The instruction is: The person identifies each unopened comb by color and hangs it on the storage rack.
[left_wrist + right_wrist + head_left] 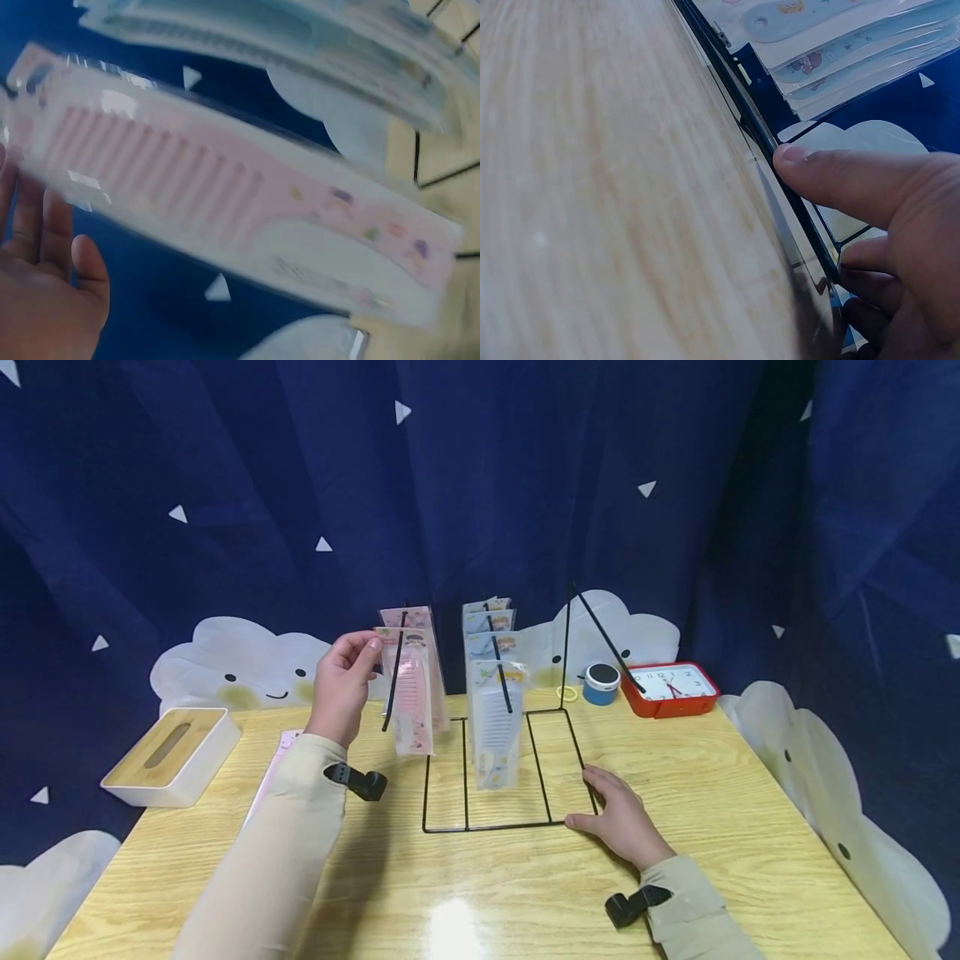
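Note:
My left hand [342, 687] pinches the top left corner of a packaged pink comb [412, 693], which hangs on the left hook of a black wire display rack [487, 828]. Another pink package [438, 681] hangs behind it. In the left wrist view, the clear wrapper of the pink comb [161, 169] is close up, my fingers [56, 225] at its top end. Several packaged blue combs [497, 718] hang on the middle hook. The right hook [607, 639] bears nothing. My right hand [618, 817] holds the rack's front right corner, thumb [799, 161] against the base wire.
A white tissue box [202, 768] with a wooden lid stands at the left. A pink package [262, 781] lies beside it, partly behind my left arm. At the back right are a blue round speaker [600, 692], a yellow ring [567, 694] and a red clock [678, 706].

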`<state>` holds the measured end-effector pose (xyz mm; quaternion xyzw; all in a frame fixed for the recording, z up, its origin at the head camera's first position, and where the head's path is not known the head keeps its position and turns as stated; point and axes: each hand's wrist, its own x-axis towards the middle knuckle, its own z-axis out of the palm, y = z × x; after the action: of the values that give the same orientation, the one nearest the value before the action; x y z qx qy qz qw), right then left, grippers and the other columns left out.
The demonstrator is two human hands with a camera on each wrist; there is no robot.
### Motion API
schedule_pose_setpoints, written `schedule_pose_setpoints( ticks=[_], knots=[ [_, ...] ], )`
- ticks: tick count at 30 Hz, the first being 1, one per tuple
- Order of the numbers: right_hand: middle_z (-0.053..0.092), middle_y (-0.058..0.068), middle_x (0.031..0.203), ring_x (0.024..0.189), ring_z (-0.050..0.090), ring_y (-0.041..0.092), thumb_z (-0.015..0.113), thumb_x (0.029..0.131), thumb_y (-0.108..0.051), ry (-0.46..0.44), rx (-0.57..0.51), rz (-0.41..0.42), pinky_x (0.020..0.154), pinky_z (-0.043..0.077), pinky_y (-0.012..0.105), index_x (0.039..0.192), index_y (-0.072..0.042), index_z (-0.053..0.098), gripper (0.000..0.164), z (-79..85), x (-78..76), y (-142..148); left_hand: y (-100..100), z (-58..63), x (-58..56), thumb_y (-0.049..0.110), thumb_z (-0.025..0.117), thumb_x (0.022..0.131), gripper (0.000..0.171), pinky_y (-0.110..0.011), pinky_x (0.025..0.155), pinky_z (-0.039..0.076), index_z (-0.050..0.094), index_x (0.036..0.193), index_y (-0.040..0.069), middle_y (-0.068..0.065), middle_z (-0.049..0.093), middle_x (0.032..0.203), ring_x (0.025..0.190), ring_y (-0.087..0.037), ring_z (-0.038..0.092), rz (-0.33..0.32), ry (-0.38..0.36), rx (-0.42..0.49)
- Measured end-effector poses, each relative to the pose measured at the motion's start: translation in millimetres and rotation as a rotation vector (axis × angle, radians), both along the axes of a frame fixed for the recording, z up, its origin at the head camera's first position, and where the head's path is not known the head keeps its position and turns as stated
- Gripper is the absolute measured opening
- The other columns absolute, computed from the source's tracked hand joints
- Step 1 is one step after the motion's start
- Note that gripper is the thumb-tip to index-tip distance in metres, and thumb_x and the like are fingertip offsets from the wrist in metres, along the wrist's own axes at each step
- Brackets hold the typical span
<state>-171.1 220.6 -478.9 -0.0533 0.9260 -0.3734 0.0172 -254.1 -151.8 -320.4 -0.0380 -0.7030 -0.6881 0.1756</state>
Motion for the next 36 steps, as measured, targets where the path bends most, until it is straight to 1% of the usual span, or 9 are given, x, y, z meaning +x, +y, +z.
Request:
schedule_pose_setpoints(
  ticks=[3, 8, 13, 17, 22, 25, 29, 32, 36],
  knots=[
    [0.038, 0.023, 0.155, 0.143, 0.030, 0.046, 0.085, 0.081, -0.032, 0.000, -0.003, 0.003, 0.113, 0.026, 0.062, 0.148, 0.004, 0.043, 0.087, 0.5, 0.1, 0.8, -11.2, -14.3, 1.4, 0.024, 0.058, 0.103, 0.020, -0.030, 0.083, 0.043, 0.064, 0.115, 0.009, 0.006, 0.064, 0.104, 0.099, -0.013, 0.059, 0.018, -0.038, -0.011],
    [0.038, 0.023, 0.155, 0.143, 0.029, 0.046, 0.085, 0.081, -0.032, 0.005, 0.000, 0.003, 0.113, 0.026, 0.062, 0.149, 0.003, 0.043, 0.087, -0.6, -0.8, 1.9, -29.0, -43.4, 3.6, 0.022, 0.056, 0.104, 0.026, -0.029, 0.082, 0.042, 0.061, 0.121, 0.002, 0.008, 0.065, 0.106, 0.099, -0.013, 0.059, 0.067, -0.097, -0.027],
    [0.038, 0.023, 0.155, 0.143, 0.029, 0.046, 0.085, 0.081, -0.032, 0.005, -0.003, 0.001, 0.113, 0.026, 0.062, 0.148, 0.004, 0.044, 0.087, -2.3, -1.3, 2.2, -46.3, -70.8, 8.5, 0.023, 0.056, 0.104, 0.027, -0.025, 0.085, 0.042, 0.061, 0.122, 0.003, 0.008, 0.065, 0.107, 0.099, -0.010, 0.058, 0.112, -0.164, -0.048],
    [0.037, 0.023, 0.156, 0.144, 0.028, 0.045, 0.085, 0.081, -0.030, 0.000, -0.005, -0.003, 0.113, 0.025, 0.061, 0.149, 0.004, 0.043, 0.087, -2.6, -1.7, 1.6, -59.5, -88.2, 12.2, 0.025, 0.056, 0.104, 0.032, -0.022, 0.092, 0.042, 0.059, 0.125, 0.001, 0.004, 0.063, 0.113, 0.102, -0.009, 0.057, 0.120, -0.213, -0.079],
    [0.037, 0.023, 0.156, 0.144, 0.028, 0.045, 0.085, 0.081, -0.030, -0.005, -0.003, -0.004, 0.113, 0.025, 0.061, 0.149, 0.004, 0.043, 0.087, -2.0, -1.9, 0.7, -74.1, -107.3, 16.9, 0.026, 0.055, 0.105, 0.035, -0.031, 0.102, 0.040, 0.057, 0.130, 0.002, -0.005, 0.060, 0.126, 0.112, -0.012, 0.055, 0.127, -0.299, -0.128],
    [0.037, 0.023, 0.156, 0.144, 0.029, 0.046, 0.085, 0.081, -0.031, -0.007, -0.001, -0.002, 0.113, 0.026, 0.061, 0.149, 0.004, 0.043, 0.087, -1.6, -1.4, 0.8, -81.7, -118.0, 19.8, 0.027, 0.054, 0.105, 0.036, -0.036, 0.106, 0.038, 0.057, 0.132, 0.004, -0.009, 0.058, 0.133, 0.120, -0.015, 0.052, 0.124, -0.346, -0.186],
    [0.038, 0.023, 0.156, 0.144, 0.029, 0.045, 0.085, 0.082, -0.031, -0.008, 0.002, -0.002, 0.113, 0.026, 0.061, 0.149, 0.004, 0.043, 0.086, -0.9, -1.0, 0.7, -88.7, -129.6, 21.6, 0.023, 0.055, 0.104, 0.037, -0.039, 0.111, 0.035, 0.056, 0.135, 0.004, -0.013, 0.055, 0.141, 0.131, -0.024, 0.048, 0.103, -0.391, -0.271],
    [0.038, 0.023, 0.156, 0.144, 0.029, 0.045, 0.085, 0.082, -0.031, -0.004, 0.001, -0.002, 0.113, 0.026, 0.061, 0.148, 0.004, 0.043, 0.086, -0.8, -1.2, 0.3, -91.7, -135.7, 21.7, 0.016, 0.053, 0.103, 0.042, -0.044, 0.116, 0.030, 0.049, 0.144, 0.005, -0.017, 0.046, 0.151, 0.140, -0.031, 0.040, 0.064, -0.448, -0.327],
    [0.038, 0.022, 0.156, 0.144, 0.029, 0.045, 0.085, 0.081, -0.032, -0.003, -0.006, 0.001, 0.113, 0.026, 0.061, 0.148, 0.004, 0.044, 0.087, -1.4, -1.5, -0.3, -94.6, -140.9, 21.6, 0.011, 0.050, 0.100, 0.058, -0.052, 0.117, 0.026, 0.033, 0.155, 0.007, -0.023, 0.026, 0.161, 0.146, -0.041, 0.028, 0.020, -0.520, -0.405]
  ],
)
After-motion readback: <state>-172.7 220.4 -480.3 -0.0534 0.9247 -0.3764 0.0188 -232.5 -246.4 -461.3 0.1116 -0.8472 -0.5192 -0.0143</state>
